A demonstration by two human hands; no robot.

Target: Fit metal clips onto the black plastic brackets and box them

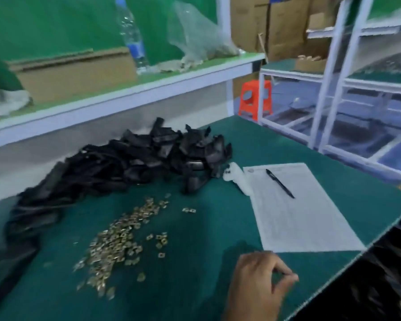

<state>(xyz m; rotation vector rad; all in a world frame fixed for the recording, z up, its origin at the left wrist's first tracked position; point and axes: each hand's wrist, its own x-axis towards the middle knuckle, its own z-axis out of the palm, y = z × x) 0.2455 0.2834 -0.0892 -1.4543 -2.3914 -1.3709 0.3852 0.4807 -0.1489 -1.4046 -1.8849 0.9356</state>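
Resting near the table's front edge: the right hand (pixel 259 281), fingers curled and thumb meeting the fingertips as if pinching; blur hides whether anything small sits between them.
Left hand: not in view.
Step in hand: judged as the start of a cycle, a hand between picks, with no bracket or clip plainly held.
Clips: a scatter of small brass-coloured square metal clips (pixel 120 242) lies on the green table mat (pixel 195 228), to the left of the right hand and apart from it.
Brackets: a heap of black plastic brackets (pixel 134 161) lies beyond the clips, farther from the hand, along the back of the table.
Next move calls for: a reach left to lift one clip, then forward for one bracket; probably both hands to press them together.
Box: a brown cardboard box (pixel 77 70) stands on the white-edged shelf behind; whether it serves for packing cannot be told.
Bystanders: a white printed paper sheet (pixel 299 212) with a black pen (pixel 279 183) on it, to the right of the heap.
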